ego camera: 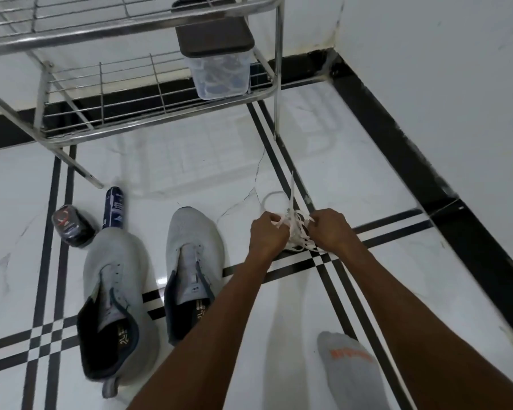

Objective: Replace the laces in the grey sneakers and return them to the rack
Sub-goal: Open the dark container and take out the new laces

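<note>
**Bare arms, one grey sock**

Both forearms bare to the frame edge, no sleeves showing, no watch, bands or rings on either wrist. Left hand [267,236] and right hand [333,230] bare too, no gloves. One foot in view at bottom: grey sock [350,371], ribbed knit, w/ orange lettering across it, too blurred to read.

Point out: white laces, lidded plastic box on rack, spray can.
white laces [297,232], head view: tangled bundle between the hands
lidded plastic box [222,75], head view: clear front wall
spray can [114,209], head view: middle of the body
</note>
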{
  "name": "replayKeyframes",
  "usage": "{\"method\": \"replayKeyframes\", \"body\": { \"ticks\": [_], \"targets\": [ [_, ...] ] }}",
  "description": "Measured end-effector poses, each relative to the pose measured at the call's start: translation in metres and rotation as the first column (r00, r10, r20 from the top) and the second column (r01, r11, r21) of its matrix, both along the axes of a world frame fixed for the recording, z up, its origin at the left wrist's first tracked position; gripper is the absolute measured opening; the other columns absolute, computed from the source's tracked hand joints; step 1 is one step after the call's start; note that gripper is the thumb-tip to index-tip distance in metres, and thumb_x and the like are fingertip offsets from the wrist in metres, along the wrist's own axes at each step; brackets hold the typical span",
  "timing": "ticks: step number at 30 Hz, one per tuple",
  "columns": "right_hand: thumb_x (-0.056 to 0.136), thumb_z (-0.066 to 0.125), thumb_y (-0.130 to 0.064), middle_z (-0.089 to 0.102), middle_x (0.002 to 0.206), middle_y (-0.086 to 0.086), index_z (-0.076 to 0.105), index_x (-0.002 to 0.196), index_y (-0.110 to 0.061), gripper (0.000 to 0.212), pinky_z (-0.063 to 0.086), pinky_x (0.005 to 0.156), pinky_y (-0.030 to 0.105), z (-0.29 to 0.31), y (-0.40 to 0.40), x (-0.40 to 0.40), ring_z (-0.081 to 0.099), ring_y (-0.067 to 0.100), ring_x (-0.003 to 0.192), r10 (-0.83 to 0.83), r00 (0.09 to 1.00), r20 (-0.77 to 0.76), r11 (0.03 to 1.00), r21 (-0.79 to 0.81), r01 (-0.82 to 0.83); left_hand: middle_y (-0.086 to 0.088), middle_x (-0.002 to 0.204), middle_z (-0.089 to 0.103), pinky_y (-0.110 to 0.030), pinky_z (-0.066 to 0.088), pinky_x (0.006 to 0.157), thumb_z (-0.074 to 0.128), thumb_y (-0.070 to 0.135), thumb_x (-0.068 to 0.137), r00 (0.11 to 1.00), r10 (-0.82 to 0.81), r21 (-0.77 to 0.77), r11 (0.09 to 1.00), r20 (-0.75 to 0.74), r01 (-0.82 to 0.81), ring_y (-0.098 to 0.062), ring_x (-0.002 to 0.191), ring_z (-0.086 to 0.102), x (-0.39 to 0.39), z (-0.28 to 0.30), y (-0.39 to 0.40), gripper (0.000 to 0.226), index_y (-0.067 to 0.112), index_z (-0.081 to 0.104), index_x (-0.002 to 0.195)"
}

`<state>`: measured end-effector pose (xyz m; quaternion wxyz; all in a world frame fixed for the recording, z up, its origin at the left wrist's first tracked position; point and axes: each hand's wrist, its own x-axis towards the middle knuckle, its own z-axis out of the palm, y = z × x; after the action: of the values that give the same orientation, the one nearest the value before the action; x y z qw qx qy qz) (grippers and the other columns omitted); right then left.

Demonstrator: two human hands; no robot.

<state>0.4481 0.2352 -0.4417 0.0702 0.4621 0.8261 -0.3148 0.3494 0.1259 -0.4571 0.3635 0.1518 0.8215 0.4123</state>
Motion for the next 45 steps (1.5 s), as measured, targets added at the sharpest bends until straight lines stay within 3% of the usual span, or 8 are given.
{"method": "replayKeyframes", "body": {
  "ticks": [3,6,10,18,23,30,39,45],
  "targets": [
    [0.097,0.058,-0.017,0.062,0.083,0.012,0.067,0.083,-0.004,0.021,0.035,0.073,0.026,-0.003,0.001,0.001,0.057,0.029,0.087,-0.017,0.998,-0.063,1.000,0.024,0.018,-0.013,0.127,0.056,-0.023,0.040,0.082,0.064,0.026,0.095,0.981,-0.002,-0.028,1.000,-0.193,-0.003,-0.025,0.113,0.058,-0.002,-0.002,-0.008,0.029,0.010,0.064,0.119],
    [0.097,0.059,-0.020,0.065,0.119,0.020,0.064,0.128,-0.003,0.037,0.044,0.093,0.036,-0.001,-0.005,-0.002,0.059,0.036,0.115,0.038,0.986,-0.161,0.998,0.049,-0.031,-0.015,0.140,0.038,-0.031,0.031,0.093,0.063,0.026,0.096,0.947,0.020,-0.100,0.994,-0.319,-0.054,-0.034,0.130,0.037,0.000,0.003,-0.016,0.038,0.008,0.055,0.128],
    [0.094,0.049,-0.013,0.069,0.094,0.015,0.068,0.093,-0.003,0.021,0.046,0.075,0.035,-0.002,-0.018,-0.007,0.063,0.033,0.090,0.106,0.981,-0.159,0.993,-0.035,-0.113,-0.016,0.152,0.035,-0.043,0.031,0.111,0.047,0.035,0.105,0.995,0.066,-0.097,0.993,-0.081,-0.074,-0.037,0.141,0.031,0.002,-0.001,-0.014,0.051,0.007,0.042,0.147],
    [0.099,0.056,-0.016,0.068,0.119,0.019,0.068,0.115,-0.002,0.023,0.042,0.084,0.030,-0.004,-0.014,-0.006,0.062,0.034,0.113,0.063,0.991,-0.118,0.997,-0.037,-0.068,-0.007,0.135,0.059,-0.029,0.036,0.097,0.029,0.035,0.112,0.995,0.031,0.139,0.989,0.096,-0.044,-0.019,0.117,0.053,0.018,0.009,-0.007,0.042,0.013,0.055,0.135],
    [0.101,0.057,-0.025,0.063,0.133,0.010,0.064,0.130,-0.008,0.035,0.037,0.093,0.021,0.035,-0.007,-0.030,0.059,0.025,0.122,-0.017,0.952,-0.306,1.000,-0.027,0.010,-0.008,0.149,0.051,-0.040,0.034,0.118,0.032,0.047,0.109,0.974,0.154,0.212,0.959,0.165,-0.188,-0.024,0.135,0.049,-0.020,0.035,-0.008,0.051,0.013,0.050,0.143],
    [0.093,0.062,-0.043,0.063,0.125,-0.003,0.060,0.130,-0.019,0.044,0.053,0.101,0.047,0.123,0.004,-0.095,0.062,0.017,0.115,-0.212,0.753,-0.623,0.970,-0.229,0.084,-0.001,0.105,0.061,-0.044,0.053,0.101,0.041,0.040,0.108,0.954,0.284,0.424,0.855,0.097,-0.298,-0.024,0.105,0.062,-0.089,0.121,0.009,0.022,0.025,0.054,0.098],
    [0.093,0.060,-0.057,0.050,0.144,0.004,0.040,0.148,-0.013,0.073,0.048,0.107,0.049,0.206,0.041,-0.171,0.054,0.024,0.128,-0.312,0.630,-0.711,0.936,-0.344,0.074,-0.007,0.104,0.060,-0.036,0.048,0.080,0.055,0.037,0.102,0.722,0.663,0.554,0.683,-0.197,-0.476,-0.016,0.084,0.056,-0.161,0.203,0.033,0.028,0.010,0.052,0.105],
    [0.094,0.059,-0.052,0.041,0.154,0.005,0.031,0.155,-0.012,0.078,0.044,0.112,0.050,0.215,0.054,-0.201,0.045,0.028,0.138,-0.277,0.668,-0.690,0.923,-0.384,-0.015,-0.007,0.128,0.050,-0.037,0.037,0.094,0.056,0.040,0.102,0.919,0.393,0.366,0.859,-0.022,-0.358,-0.025,0.116,0.049,-0.198,0.209,0.053,0.058,0.006,0.044,0.147]
  ]
}}
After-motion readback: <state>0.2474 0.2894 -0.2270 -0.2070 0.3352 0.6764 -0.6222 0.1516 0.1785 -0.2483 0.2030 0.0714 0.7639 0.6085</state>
